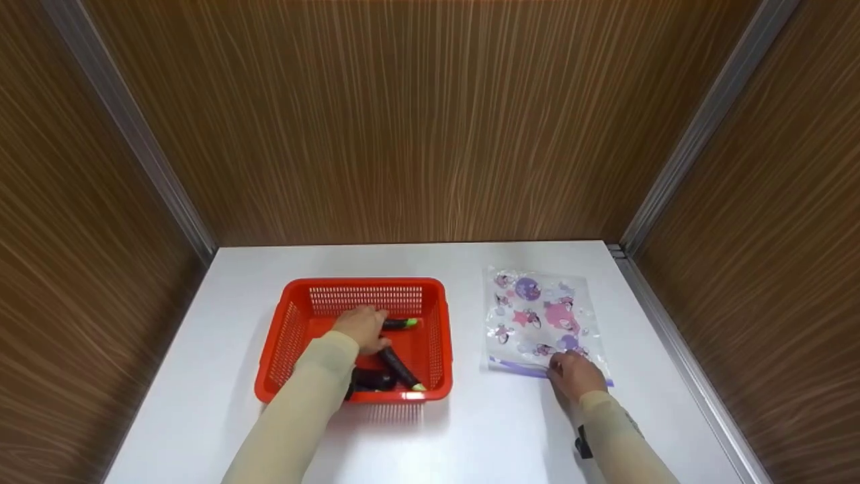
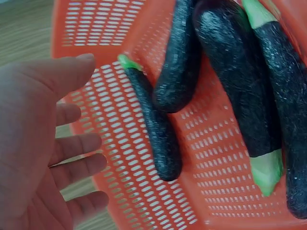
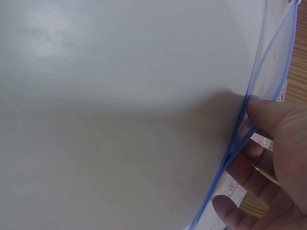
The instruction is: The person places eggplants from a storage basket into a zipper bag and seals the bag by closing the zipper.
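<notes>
Several dark eggplants [image 2: 160, 129] with green stem ends lie in a red plastic basket [image 1: 440, 336]. My left hand [image 1: 363, 328] is over the basket in the head view, near an eggplant [image 1: 398, 368] that slants toward the front rim. In the left wrist view its fingers are spread and hold nothing, beside the smallest eggplant. A clear zip bag [image 1: 537, 316] printed with pink and purple figures lies flat to the right. My right hand [image 1: 576, 375] pinches its purple zip edge [image 3: 234, 132] between thumb and fingers, and the bag's mouth gapes slightly there.
Both the basket and the bag rest on a white table [image 1: 463, 437]. Wood-grain panels stand behind it [image 1: 416, 121] and on either side, with metal strips [image 1: 699, 141] at the corners. The basket's raised, slotted walls surround the eggplants.
</notes>
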`<state>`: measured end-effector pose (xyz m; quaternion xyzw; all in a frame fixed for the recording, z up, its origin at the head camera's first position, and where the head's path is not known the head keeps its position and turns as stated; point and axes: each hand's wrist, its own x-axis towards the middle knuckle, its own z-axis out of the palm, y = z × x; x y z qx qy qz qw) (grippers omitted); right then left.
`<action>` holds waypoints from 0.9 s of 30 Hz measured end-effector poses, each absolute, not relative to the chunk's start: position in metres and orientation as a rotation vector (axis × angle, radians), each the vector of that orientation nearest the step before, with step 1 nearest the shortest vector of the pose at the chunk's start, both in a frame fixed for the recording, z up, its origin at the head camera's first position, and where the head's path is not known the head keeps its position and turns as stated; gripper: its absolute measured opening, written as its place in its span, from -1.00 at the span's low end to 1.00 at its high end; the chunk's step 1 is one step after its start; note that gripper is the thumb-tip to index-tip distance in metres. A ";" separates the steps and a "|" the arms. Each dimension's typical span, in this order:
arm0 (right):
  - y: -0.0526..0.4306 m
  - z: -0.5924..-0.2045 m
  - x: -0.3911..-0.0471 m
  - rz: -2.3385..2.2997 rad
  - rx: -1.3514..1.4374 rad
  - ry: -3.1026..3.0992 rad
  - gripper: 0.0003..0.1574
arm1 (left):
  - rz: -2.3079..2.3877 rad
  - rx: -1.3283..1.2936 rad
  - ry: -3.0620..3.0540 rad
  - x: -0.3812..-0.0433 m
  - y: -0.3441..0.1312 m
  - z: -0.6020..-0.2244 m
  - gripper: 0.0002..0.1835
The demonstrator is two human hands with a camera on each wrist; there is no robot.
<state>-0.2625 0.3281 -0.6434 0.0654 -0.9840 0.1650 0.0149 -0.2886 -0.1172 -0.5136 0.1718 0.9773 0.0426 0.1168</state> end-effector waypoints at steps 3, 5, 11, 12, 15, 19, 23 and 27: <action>0.328 -0.642 -0.263 0.534 0.153 -3.087 -0.82 | 0.100 0.510 2.842 -0.292 -0.112 -0.521 -0.28; 0.328 -0.642 -0.263 0.547 0.133 -3.104 -0.80 | 0.093 0.525 2.830 -0.294 -0.108 -0.525 -0.29; 0.327 -0.642 -0.262 0.540 0.120 -3.126 -0.79 | 0.129 0.478 2.764 -0.298 -0.099 -0.538 -0.33; 0.327 -0.642 -0.262 0.537 0.118 -3.125 -0.79 | 0.139 0.464 2.755 -0.299 -0.098 -0.539 -0.34; 0.327 -0.642 -0.262 0.524 0.125 -3.127 -0.78 | 0.157 0.438 2.738 -0.299 -0.096 -0.541 -0.36; 0.327 -0.642 -0.262 0.515 0.122 -3.129 -0.77 | 0.115 0.483 2.740 -0.301 -0.097 -0.542 -0.39; 0.327 -0.643 -0.262 0.540 0.124 -3.110 -0.76 | 0.051 0.531 2.737 -0.305 -0.098 -0.544 -0.39; 0.328 -0.644 -0.262 0.541 0.142 -3.096 -0.81 | 0.008 0.546 2.713 -0.309 -0.098 -0.544 -0.41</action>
